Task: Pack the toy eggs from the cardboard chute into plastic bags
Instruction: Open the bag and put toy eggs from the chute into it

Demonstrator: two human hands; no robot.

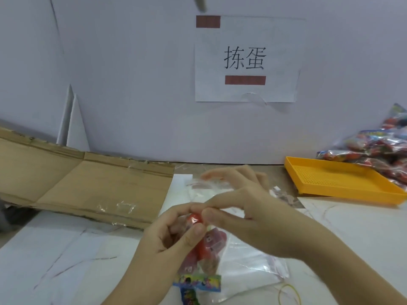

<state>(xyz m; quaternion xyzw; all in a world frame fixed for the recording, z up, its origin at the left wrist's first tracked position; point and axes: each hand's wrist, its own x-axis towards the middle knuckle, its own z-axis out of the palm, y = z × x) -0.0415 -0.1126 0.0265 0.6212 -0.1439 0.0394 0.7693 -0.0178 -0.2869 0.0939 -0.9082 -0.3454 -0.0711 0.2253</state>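
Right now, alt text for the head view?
The left hand and right hand pinch the top of a plastic bag of red toy eggs. A cardboard chute lies left; yellow tray and packed bags right.

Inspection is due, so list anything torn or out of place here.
The white paper sign is torn at its bottom edge. The brown cardboard chute has ragged, frayed edges. Nothing looks spilled.

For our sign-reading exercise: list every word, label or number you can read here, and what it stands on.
"拣蛋": black print on the white paper sign taped to the wall.
Print on the colourful header card at the bottom: too blurred to read.
Print on the packed bags at far right: too blurred to read.
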